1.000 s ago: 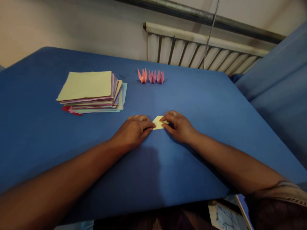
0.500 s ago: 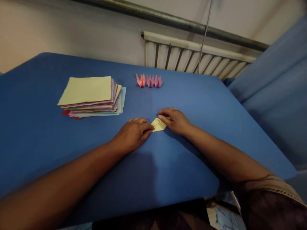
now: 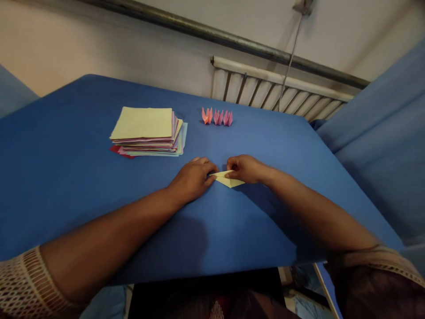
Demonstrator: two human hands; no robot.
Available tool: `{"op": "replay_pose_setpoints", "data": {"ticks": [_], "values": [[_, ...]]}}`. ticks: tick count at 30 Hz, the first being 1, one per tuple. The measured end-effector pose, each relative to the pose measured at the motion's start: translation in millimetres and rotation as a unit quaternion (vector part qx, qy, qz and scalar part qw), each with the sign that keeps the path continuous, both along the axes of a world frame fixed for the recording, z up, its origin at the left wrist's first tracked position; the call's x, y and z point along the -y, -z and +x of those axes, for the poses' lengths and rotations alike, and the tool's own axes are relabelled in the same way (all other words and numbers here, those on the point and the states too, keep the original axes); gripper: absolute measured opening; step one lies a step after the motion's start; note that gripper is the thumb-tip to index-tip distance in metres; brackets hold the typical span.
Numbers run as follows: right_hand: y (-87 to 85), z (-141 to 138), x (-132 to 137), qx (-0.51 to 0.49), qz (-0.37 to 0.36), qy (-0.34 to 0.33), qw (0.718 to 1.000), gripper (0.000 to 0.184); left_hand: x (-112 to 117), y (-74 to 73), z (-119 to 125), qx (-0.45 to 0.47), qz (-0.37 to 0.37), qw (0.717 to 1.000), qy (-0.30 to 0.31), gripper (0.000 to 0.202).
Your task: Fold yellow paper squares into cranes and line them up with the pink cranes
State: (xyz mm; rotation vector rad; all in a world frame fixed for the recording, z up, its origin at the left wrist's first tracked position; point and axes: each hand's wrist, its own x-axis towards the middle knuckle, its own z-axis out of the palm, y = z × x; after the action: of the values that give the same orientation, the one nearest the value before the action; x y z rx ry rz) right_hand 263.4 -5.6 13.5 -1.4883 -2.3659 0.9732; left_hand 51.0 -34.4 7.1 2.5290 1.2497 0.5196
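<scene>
A small folded piece of pale yellow paper (image 3: 227, 179) lies on the blue table (image 3: 66, 177) between my hands. My left hand (image 3: 194, 178) is curled, its fingertips pinching the paper's left tip. From the right, my right hand (image 3: 246, 169) closes its fingers on the paper's top edge, lifting a flap. Part of the paper is hidden under both hands.
A stack of coloured paper sheets (image 3: 148, 131) with a yellow sheet on top lies at the back left. Three small pink and orange folded paper figures (image 3: 217, 117) stand in a row behind my hands. A radiator (image 3: 282, 95) runs along the wall; blue fabric (image 3: 381, 128) rises at right.
The yellow paper went from lying flat to a narrower pointed shape with a flap raised. My right hand shifted from pressing it to gripping its top edge. The camera view moved slightly.
</scene>
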Motion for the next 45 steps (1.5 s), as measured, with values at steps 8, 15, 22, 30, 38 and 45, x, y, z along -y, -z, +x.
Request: {"op": "replay_pose_setpoints", "data": {"ticks": [8, 15, 22, 30, 38, 45], "values": [[11.6, -20, 44, -0.472, -0.123, 0.260, 0.833, 0.037, 9, 6.1, 15, 0.440, -0.230, 0.855, -0.152, 0.059], [8.5, -25, 43, -0.584, -0.113, 0.314, 0.740, 0.033, 20, -11.0, 17, 0.586, -0.400, 0.685, -0.166, 0.036], [13.4, -25, 50, -0.604, -0.140, 0.292, 0.728, 0.027, 22, -4.1, 21, 0.535, -0.431, 0.715, -0.131, 0.034], [11.5, -32, 59, -0.598, -0.164, 0.252, 0.743, 0.027, 24, -10.1, 22, 0.498, -0.352, 0.775, -0.163, 0.027], [10.4, -32, 59, -0.578, -0.159, 0.203, 0.774, 0.030, 25, -13.0, 19, 0.449, -0.285, 0.831, -0.162, 0.030], [9.5, -29, 57, -0.526, -0.126, 0.222, 0.811, 0.027, 26, -13.0, 18, 0.418, -0.328, 0.838, -0.126, 0.026]]}}
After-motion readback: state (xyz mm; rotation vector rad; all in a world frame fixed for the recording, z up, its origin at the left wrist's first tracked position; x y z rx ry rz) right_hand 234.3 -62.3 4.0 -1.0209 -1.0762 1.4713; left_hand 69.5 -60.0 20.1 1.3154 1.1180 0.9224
